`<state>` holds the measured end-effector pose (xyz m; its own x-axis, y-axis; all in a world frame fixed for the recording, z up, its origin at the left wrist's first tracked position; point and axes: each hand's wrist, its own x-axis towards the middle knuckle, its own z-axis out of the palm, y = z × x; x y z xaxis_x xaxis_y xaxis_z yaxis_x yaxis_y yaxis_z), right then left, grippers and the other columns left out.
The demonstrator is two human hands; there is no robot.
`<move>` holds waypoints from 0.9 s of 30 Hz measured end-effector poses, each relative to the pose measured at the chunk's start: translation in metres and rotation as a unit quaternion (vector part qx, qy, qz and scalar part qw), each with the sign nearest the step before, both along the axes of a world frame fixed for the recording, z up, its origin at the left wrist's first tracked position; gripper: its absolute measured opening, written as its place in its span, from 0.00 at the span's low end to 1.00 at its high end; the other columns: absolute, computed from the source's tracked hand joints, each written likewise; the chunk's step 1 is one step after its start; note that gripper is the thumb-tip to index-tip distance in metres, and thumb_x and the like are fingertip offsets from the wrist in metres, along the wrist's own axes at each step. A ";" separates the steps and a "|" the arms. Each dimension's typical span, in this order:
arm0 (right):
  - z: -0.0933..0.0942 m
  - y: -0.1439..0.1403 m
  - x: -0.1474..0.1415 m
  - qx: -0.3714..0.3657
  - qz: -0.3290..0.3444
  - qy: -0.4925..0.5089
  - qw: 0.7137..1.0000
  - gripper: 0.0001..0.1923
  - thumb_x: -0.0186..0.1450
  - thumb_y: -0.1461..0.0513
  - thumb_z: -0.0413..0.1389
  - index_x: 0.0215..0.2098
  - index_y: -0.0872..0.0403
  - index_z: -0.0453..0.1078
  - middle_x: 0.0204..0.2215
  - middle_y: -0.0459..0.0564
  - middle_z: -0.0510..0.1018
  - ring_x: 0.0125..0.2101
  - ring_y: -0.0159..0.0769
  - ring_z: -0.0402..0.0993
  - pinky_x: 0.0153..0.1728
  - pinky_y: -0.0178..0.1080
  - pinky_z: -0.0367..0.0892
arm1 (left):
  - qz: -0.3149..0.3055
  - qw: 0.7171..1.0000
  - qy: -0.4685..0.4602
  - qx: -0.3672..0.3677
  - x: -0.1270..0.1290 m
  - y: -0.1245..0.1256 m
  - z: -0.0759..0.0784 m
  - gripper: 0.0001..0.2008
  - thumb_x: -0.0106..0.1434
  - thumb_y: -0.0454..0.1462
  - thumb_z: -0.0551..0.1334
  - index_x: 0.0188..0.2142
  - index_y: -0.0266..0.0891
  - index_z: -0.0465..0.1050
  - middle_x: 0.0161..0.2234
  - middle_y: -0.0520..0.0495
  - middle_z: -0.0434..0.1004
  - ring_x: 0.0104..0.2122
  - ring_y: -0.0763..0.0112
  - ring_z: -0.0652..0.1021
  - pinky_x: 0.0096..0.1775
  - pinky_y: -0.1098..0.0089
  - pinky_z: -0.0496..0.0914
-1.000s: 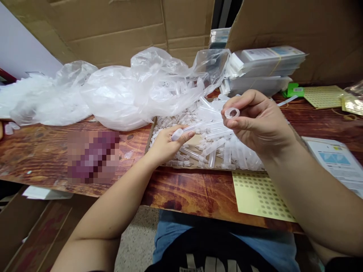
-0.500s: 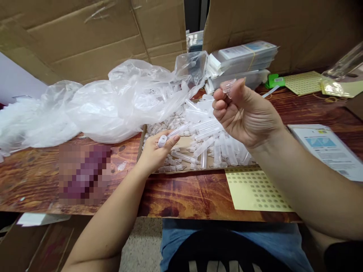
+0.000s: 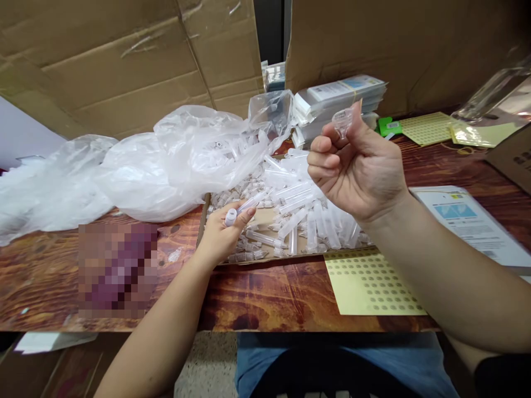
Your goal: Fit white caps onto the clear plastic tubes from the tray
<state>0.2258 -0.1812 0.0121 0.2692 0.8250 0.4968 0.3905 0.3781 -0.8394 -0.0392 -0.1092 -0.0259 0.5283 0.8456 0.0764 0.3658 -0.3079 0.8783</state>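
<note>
Under both my hands lies the dark, glossy wooden table, and on it, just beyond my left fingers, the shallow brown cardboard tray heaped with clear plastic tubes and small loose caps. To the left of my left hand spreads the crumpled clear plastic bag; below my right wrist lies the pale yellow sheet of round dot stickers, and past my right fingertips stands the banded stack of flat white packets.

My left hand is closed around one clear plastic tube with a white cap end, thumb and forefinger pressed on it near the capped end, the rest of it pointing away over the tray. My right hand is raised above the tray, lower fingers curled in, thumb and forefinger pinching the small clear plastic cap at its narrow lower part.

I judge both pieces to be very light, stiff and smooth, so apt to slip. The tube is best held around its barrel close to the open end; the cap by its rim or its ribbed side, with a light pinch, since thin plastic could crack.

Against the picture a second ago, my right hand has lifted and turned: the cap's open ring then faced me, now I see it from the side, higher up. My left hand has drawn slightly nearer the tray's left edge, holding the tube as before.
</note>
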 end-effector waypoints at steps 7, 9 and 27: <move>0.029 -0.017 -0.001 -0.015 0.050 0.087 0.995 0.26 0.75 0.38 0.49 0.40 0.48 0.74 0.41 0.50 0.81 0.34 0.33 0.78 0.31 0.40 0.74 | -0.002 1.000 0.008 0.025 -0.002 0.001 0.000 0.24 0.65 0.56 0.64 0.38 0.36 0.81 0.31 0.48 0.76 0.32 0.68 0.74 0.36 0.69 0.68; 0.045 -0.020 0.001 0.004 0.053 0.103 0.993 0.21 0.70 0.41 0.61 0.36 0.49 0.71 0.38 0.49 0.81 0.31 0.32 0.76 0.31 0.40 0.73 | -0.003 0.999 0.017 0.035 -0.004 0.001 -0.001 0.24 0.66 0.56 0.63 0.39 0.37 0.82 0.33 0.47 0.79 0.35 0.65 0.76 0.39 0.68 0.69; 0.039 0.204 0.062 -0.189 0.006 -0.247 0.950 0.19 0.51 0.75 0.70 0.15 0.58 0.66 0.09 0.26 0.59 0.10 0.13 0.54 0.26 0.21 0.63 | -0.009 0.989 0.089 0.117 -0.013 -0.003 0.004 0.20 0.70 0.52 0.61 0.42 0.38 0.82 0.33 0.47 0.82 0.32 0.65 0.79 0.35 0.69 0.70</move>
<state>0.2880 0.0232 0.0512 0.0708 0.9712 0.2273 0.7694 0.0919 -0.6322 -0.0522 -0.1122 -0.0214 0.5661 0.8058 0.1736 0.5007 -0.5035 0.7041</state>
